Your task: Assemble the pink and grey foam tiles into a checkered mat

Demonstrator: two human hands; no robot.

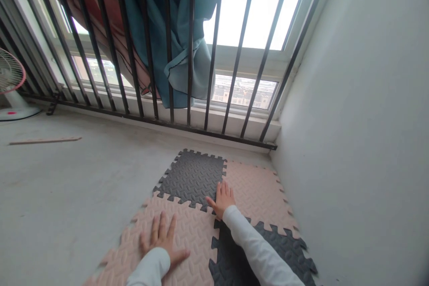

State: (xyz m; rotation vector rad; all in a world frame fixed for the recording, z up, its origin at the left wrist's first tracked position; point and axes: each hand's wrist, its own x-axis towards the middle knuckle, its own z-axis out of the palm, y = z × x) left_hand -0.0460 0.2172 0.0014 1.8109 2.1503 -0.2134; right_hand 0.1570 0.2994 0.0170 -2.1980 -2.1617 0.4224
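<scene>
My left hand lies with fingers spread on a pink foam puzzle mat tile at the lower middle. At the corner where the tiles meet, my right hand is flat with its fingers stretched out. It touches the edge of the far dark grey foam tile, beside the far pink foam tile. Under my right sleeve is a nearer dark grey tile, partly hidden by the arm. The tiles have jigsaw edges and a raised pattern, and they lie side by side with their teeth meeting.
A black metal railing runs along the far side before windows, with blue and pink curtains behind it. A white wall rises at the right. On the grey floor lie a thin stick and, far left, a fan.
</scene>
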